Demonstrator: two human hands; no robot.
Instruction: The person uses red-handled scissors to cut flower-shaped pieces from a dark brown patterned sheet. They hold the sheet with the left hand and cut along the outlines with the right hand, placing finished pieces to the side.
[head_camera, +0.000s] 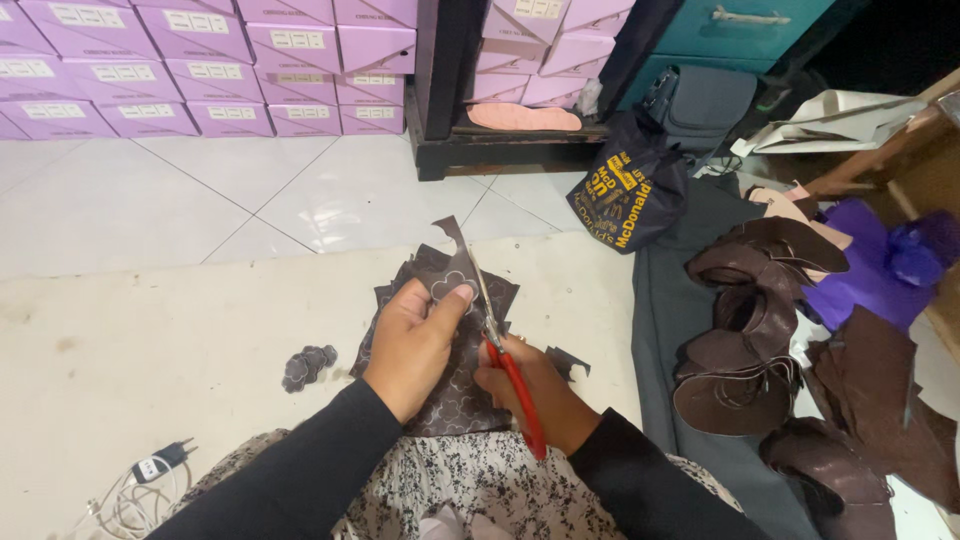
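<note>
My left hand (415, 340) pinches a dark brown leather sheet (440, 395) marked with pale flower outlines, thumb near its top edge. Red-handled scissors (503, 355) are in my right hand (535, 395), the blades pointing up along the sheet beside my left thumb. Both arms wear black sleeves. A small cut flower-shaped piece (308, 366) lies on the cream mat to the left. A small scrap (566, 362) lies just right of my right hand.
Stacked lilac boxes (200, 70) line the back wall. A black printed bag (622, 195) stands by a dark shelf (500, 150). Brown leather pieces (745, 340) and purple cloth (865, 270) pile at right. A white cable with plug (140, 490) lies lower left.
</note>
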